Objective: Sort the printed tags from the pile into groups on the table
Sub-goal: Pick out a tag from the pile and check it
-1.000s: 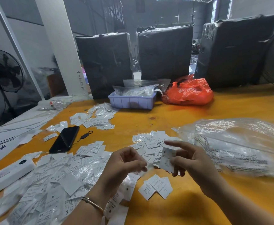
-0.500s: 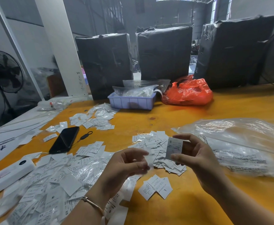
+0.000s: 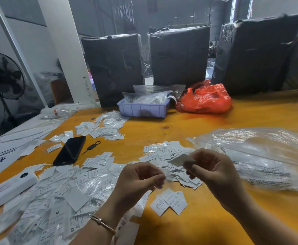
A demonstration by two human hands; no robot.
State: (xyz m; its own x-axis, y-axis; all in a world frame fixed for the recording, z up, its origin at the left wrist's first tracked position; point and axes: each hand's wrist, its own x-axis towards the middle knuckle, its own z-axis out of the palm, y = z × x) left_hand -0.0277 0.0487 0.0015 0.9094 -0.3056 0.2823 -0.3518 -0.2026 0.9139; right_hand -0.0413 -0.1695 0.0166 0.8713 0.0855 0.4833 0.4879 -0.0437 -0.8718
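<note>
My right hand pinches one tag between thumb and fingertips; the tag is blurred, and its long axis runs roughly left-right, tilted up toward the right. My left hand is curled, thumb against forefinger, with a small white scrap at the fingertips (whether that is a second tag or only wrapping, I cannot tell). Both hands hover above the worktop, close together but apart.

Location of the task material:
- The unsorted pile lies to the left of the left hand, mixed with clear wrappers.
- The middle group lies directly ahead of both hands, just beyond the held tag.
- The near group, showing an "L", lies below and between the hands, toward me.
- A far group lies well apart, ahead and to the left, beyond the phone.

The deciding relation: the held tag sits almost over the near edge of the middle group, and the right hand is the nearer hand to it. In my judgement a short forward drop serves that group, and a pull back toward me serves the near group. The far group would call for a long reach across the left hand. Printing on the held tag is unreadable here, so which group applies cannot be settled
</note>
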